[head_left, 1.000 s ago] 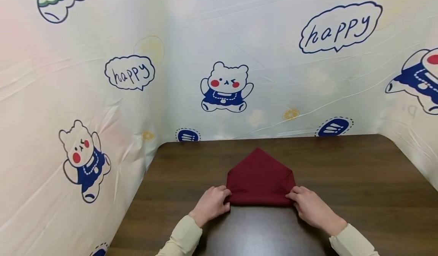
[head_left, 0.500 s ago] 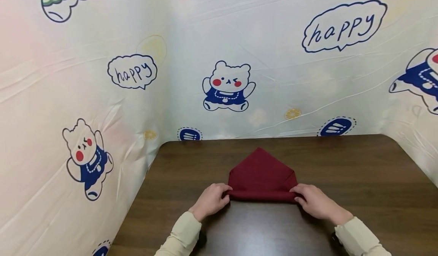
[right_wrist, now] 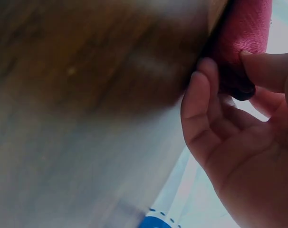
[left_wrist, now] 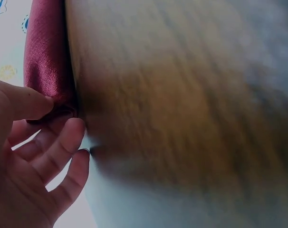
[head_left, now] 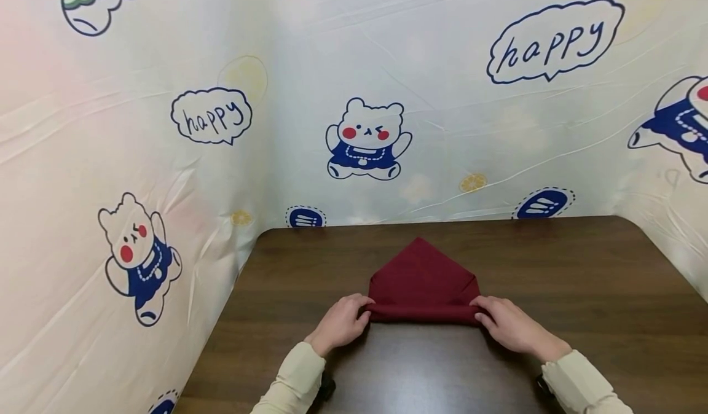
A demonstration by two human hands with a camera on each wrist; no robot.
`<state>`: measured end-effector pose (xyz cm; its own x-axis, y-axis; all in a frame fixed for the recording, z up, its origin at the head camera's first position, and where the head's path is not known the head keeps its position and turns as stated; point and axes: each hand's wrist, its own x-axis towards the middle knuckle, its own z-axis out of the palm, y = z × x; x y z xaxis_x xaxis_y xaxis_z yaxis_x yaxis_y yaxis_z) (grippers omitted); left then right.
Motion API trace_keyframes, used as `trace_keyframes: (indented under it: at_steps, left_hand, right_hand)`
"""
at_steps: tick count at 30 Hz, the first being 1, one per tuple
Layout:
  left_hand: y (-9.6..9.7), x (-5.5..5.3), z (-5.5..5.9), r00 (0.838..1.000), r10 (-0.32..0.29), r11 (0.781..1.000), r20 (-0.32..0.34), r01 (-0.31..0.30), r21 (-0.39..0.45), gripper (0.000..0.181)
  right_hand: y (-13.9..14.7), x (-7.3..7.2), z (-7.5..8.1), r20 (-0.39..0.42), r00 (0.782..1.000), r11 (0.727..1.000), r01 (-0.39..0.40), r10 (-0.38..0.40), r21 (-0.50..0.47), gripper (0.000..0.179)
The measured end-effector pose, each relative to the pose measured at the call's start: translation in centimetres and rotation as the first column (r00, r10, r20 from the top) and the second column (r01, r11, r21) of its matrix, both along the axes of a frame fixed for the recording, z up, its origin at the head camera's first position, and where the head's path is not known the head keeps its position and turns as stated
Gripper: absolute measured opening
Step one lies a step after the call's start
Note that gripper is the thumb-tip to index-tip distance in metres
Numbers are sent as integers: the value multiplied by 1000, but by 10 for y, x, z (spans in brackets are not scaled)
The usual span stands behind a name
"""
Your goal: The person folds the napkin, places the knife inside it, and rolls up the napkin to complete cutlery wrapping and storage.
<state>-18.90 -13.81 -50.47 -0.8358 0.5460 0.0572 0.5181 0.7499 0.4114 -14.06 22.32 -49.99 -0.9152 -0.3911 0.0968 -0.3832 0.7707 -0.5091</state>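
Observation:
A dark red cloth (head_left: 423, 276) lies folded on the brown table, its far end a point and its near edge rolled into a thick tube. My left hand (head_left: 342, 322) pinches the left end of that roll. In the left wrist view the thumb of the left hand (left_wrist: 30, 142) presses on the red cloth (left_wrist: 49, 52) with the fingers curled beneath. At the other end my right hand (head_left: 511, 325) pinches the roll. The right wrist view has the right hand (right_wrist: 244, 133) with its thumb on top of the cloth (right_wrist: 248, 28) and fingers under the end.
The wooden table (head_left: 310, 260) extends around the cloth on all sides. Behind it and along both sides hangs a pale curtain (head_left: 298, 125) printed with bears and the word "happy". Light sleeves (head_left: 298, 371) cover both forearms.
Both hands have rolled the cloth's near edge a little farther from me, and the roll looks thicker. The flat part between roll and point is shorter.

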Motion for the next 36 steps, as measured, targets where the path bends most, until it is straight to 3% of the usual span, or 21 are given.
trace_keyframes:
  at_steps: [4, 10, 18, 22, 27, 31, 36]
  left_hand:
    - [0, -4, -3, 998, 27, 1000, 55, -27, 11, 26]
    - [-1, -7, -5, 993, 37, 994, 112, -47, 93, 22]
    - [-2, -12, -5, 977, 66, 984, 202, -98, 151, 21]
    - [-1, -13, -4, 972, 83, 982, 219, -117, 149, 21]
    - [1, -12, -1, 967, 96, 980, 235, -134, 150, 22]
    - [3, -11, 2, 963, 94, 976, 252, -139, 166, 23]
    - [4, -12, 3, 947, 114, 971, 300, -170, 167, 23]
  right_hand:
    - [0, -1, -3, 25, 999, 1000, 21, -21, 4, 18]
    - [0, -5, -8, 27, 999, 999, 44, -45, 11, 18]
    - [-1, -8, -2, 111, 990, 995, 92, -88, -33, 17]
    - [-3, -10, 0, 176, 976, 988, 141, -130, -54, 16]
    - [-4, -13, 2, 299, 941, 975, 198, -162, -96, 20]
    - [-5, -16, 3, 323, 930, 972, 216, -176, -93, 18]
    - [-5, -19, 4, 333, 924, 969, 230, -188, -91, 16]
